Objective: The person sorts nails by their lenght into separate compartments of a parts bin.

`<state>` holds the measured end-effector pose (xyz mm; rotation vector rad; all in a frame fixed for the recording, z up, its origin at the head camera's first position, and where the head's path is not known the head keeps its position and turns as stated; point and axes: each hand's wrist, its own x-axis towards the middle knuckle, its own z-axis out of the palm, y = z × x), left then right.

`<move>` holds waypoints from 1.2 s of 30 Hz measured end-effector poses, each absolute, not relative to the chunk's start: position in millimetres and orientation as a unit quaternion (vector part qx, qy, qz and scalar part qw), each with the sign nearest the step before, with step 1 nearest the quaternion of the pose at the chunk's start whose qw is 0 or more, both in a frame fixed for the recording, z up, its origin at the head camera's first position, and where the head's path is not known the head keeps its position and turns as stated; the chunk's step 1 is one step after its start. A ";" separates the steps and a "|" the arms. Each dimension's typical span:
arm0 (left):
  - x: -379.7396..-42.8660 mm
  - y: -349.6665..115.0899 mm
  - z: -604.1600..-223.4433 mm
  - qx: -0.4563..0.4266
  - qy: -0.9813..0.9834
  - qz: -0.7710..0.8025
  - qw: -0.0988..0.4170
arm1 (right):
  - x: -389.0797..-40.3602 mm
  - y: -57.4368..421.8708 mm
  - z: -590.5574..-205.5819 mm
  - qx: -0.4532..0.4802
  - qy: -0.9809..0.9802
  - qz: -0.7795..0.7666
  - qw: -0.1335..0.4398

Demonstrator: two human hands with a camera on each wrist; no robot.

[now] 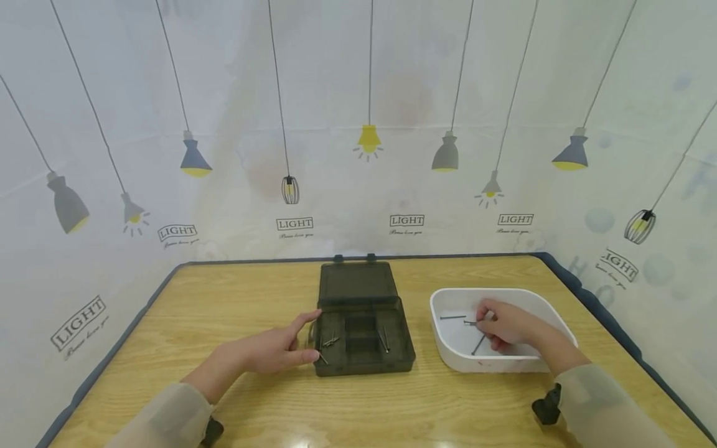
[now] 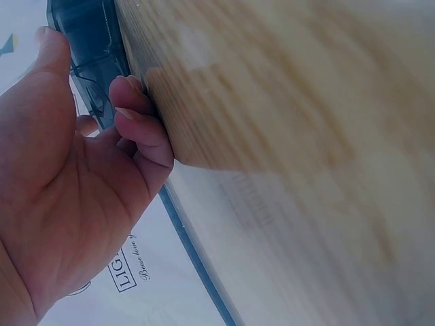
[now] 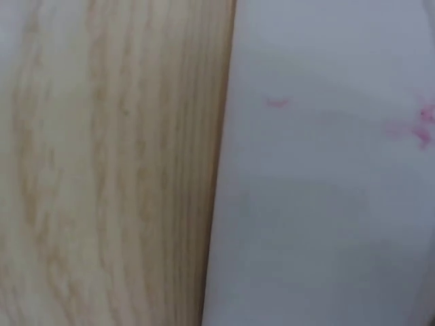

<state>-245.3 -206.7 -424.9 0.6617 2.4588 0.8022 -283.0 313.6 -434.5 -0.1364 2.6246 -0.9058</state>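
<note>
At the right of the surface (image 1: 420, 407), the white tray (image 1: 482, 363) contains loose screws (image 1: 452, 318); the dark case (image 1: 366, 368), lid raised, stands to its left with a gap between them. I judge this leftward offset from tray to case to be the governing relation.

My right hand (image 1: 506, 323) is the nearer one to the loose screws. It reaches in over the tray's right side, fingers curled, fingertips down. Relative to those fingertips, the first screw (image 1: 469, 323) lies at their left, its exposed end pointing left. The second screw (image 1: 478, 345) slants from below them toward the near left. The third screw lies farther left, apart from the fingers, its long axis roughly left to right. I cannot tell whether the fingertips pinch a screw or only touch one; the right wrist view does not show them.

My left hand (image 1: 277, 350) is at the case's left edge, thumb and index finger spread apart; the full width of the case separates it from the tray. Inside the case, small fasteners (image 1: 330, 341) lie at the left and slender fasteners (image 1: 386, 343) at the right.
</note>
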 end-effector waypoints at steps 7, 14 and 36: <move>-245.3 -205.0 -422.8 0.246 0.896 0.289 0.231 | -282.7 319.7 -430.9 -0.043 0.919 -0.344 0.186; -245.4 -204.5 -422.9 0.249 0.896 0.287 0.230 | -277.2 320.2 -421.3 -0.064 0.914 -0.359 0.178; -244.7 -207.9 -426.0 0.249 0.894 0.294 0.227 | -267.6 281.8 -387.8 -0.118 0.893 -0.428 0.073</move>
